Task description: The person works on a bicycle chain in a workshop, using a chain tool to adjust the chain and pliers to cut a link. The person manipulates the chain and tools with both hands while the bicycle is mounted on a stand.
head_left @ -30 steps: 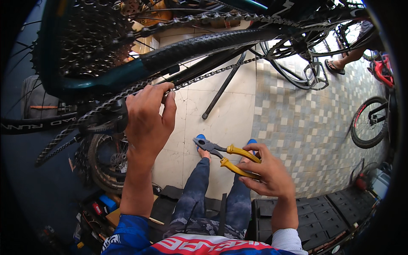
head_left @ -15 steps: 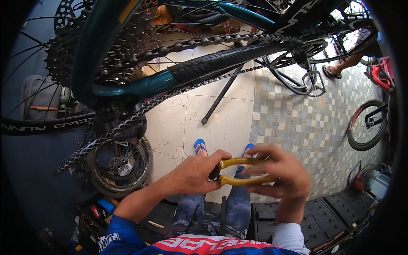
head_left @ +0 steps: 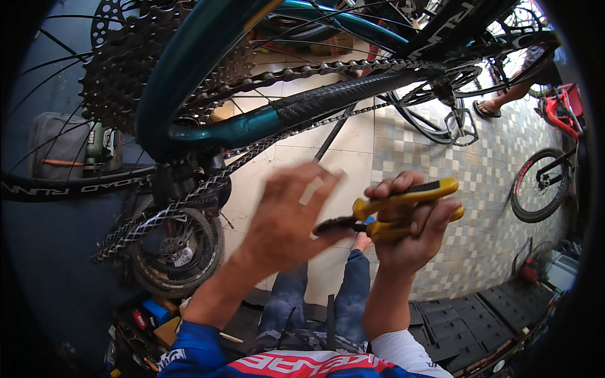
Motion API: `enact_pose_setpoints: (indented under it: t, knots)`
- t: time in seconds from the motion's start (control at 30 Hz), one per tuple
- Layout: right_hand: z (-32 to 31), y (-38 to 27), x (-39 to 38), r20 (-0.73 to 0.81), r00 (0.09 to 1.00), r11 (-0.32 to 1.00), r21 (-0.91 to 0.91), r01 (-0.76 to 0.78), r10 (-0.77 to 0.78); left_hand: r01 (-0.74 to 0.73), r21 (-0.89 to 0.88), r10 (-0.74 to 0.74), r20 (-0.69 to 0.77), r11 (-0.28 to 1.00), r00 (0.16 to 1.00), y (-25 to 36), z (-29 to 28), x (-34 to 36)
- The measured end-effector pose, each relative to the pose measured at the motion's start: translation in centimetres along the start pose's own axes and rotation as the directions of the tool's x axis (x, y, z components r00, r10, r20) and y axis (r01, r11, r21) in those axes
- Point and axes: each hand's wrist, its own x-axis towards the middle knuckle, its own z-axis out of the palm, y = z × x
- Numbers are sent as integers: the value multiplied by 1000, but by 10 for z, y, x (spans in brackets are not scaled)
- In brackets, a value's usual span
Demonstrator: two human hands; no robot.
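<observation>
A pair of pliers (head_left: 409, 200) with yellow handles and dark jaws is gripped in my right hand (head_left: 403, 242), whose fingers wrap round the handles. The jaws point left. My left hand (head_left: 283, 211) is raised beside the jaws and smeared by motion, so its fingers do not show clearly; I cannot tell whether it touches them. Above and left of my hands runs a bicycle's teal frame tube (head_left: 239, 126) with a black wrap. A chain (head_left: 195, 195) hangs from the bicycle down to the left, its loose end near a wheel.
The cassette (head_left: 120, 75) and a pedal (head_left: 462, 126) belong to the raised bicycle. A wheel (head_left: 201, 277) leans at the lower left near a tool box (head_left: 151, 309). Black cases (head_left: 466, 327) lie at the lower right. Another person's sandalled foot (head_left: 488, 109) and a red bicycle (head_left: 565, 113) are at the right.
My left hand has left the pliers' head and moved up. My right hand now closes firmly round the handles, and the pliers have moved up and right. The view has shifted slightly.
</observation>
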Motion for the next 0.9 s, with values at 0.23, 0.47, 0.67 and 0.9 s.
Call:
enact_pose_setpoints:
  t: [0.23, 0.47, 0.67, 0.9]
  knots:
    - [8, -14, 28, 226, 939, 965, 18, 262, -259, 288, 515, -107, -352, 808, 930, -42, -10, 12]
    - [29, 1, 38, 326, 851, 891, -54, 451, -411, 331, 332, -175, -422, 883, 890, -37, 2, 9]
    - [32, 21, 48, 375, 819, 873, -51, 485, -434, 328, 175, -223, -444, 928, 868, -34, 12, 0]
    - [38, 33, 53, 409, 778, 833, -72, 549, -477, 402, 279, -212, -527, 872, 823, -40, 29, -1]
